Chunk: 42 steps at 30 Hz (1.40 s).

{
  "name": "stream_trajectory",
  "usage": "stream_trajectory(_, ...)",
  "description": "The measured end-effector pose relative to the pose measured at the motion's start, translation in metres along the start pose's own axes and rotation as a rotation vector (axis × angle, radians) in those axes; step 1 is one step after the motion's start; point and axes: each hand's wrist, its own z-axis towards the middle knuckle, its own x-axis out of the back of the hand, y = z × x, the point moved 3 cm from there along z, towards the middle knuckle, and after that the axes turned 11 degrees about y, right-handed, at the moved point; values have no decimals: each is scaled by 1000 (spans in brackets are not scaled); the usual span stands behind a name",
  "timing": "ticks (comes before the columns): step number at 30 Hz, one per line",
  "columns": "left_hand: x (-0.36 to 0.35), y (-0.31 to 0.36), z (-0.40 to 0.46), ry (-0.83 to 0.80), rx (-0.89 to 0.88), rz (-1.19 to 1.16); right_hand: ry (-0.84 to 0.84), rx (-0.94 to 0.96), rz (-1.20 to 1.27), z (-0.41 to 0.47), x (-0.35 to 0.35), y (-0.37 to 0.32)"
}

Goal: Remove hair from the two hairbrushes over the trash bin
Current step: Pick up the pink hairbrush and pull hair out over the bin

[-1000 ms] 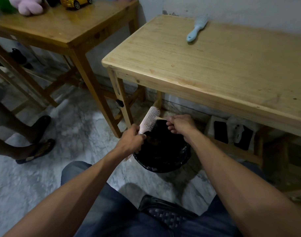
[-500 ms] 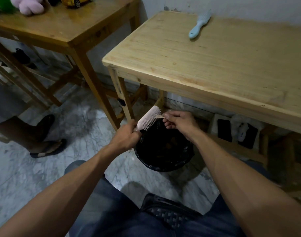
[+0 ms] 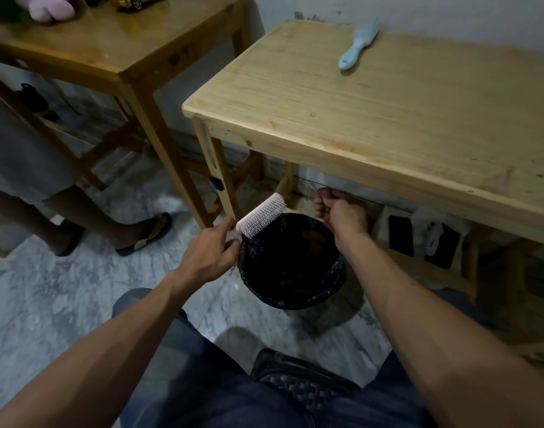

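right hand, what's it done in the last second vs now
The right hand drew away from the pink hairbrush to the far rim of the trash bin, fingers curled. The left hand still grips the brush; the blue hairbrush stays on the table.

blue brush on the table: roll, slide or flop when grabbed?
The blue hairbrush looks like rigid moulded plastic, so probably stiff and light. It lies flat on the light wooden table, so rolling seems unlikely. Its smooth handle might slide if nudged.
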Motion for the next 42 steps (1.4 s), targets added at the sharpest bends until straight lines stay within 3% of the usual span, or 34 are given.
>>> stream_trajectory(3,0,-7,3,-13,102,-15,24,-68,56,-7,-7,1)
stream_trajectory(9,-8,-5,11,-43,371,-121,-14,88,-66,-21,-20,13)
stream_trajectory(12,-6,-1,9,7,305,-153,-6,-34,-220,-14,-13,15)
stream_trajectory(16,0,1,5,36,162,-85,-309,-84,-752,-23,-4,24)
stream_trajectory(24,2,21,9,23,-42,-10,-509,-14,-351,-30,-24,23)
stream_trajectory(28,2,16,13,11,-7,-68,-491,90,-276,-30,-25,21)
stream_trajectory(33,-1,10,12,-21,26,-93,-437,18,-158,-30,-24,16)
stream_trajectory(39,-1,3,11,-94,42,-56,-265,349,-586,-22,-19,19)
stream_trajectory(42,0,1,11,-70,32,23,-185,369,-552,-23,-17,18)
